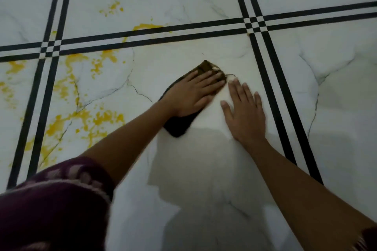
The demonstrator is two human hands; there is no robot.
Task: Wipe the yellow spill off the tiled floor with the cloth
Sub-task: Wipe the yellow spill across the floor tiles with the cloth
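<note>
Cloth (179,126) lay flat on the floor (204,169), dark brown, near the middle of a big white tile. Left hand (193,92) pressed down on top of it with the fingers stretched out flat and close together, not gripping. One corner of the cloth stuck out past the fingertips, and another end stuck out under the wrist. Right hand (243,111) lay flat on the bare tile just beside the cloth, fingers spread a little and holding nothing. Its fingertips were close to the cloth's far corner. Yellow spill (85,120) was off to the left, well apart from the cloth, in blotches and splashes on the tiles. Some of it crossed the black stripes (142,35) between the tiles. A dark purple sleeve (61,199) covered the upper left arm.
</note>
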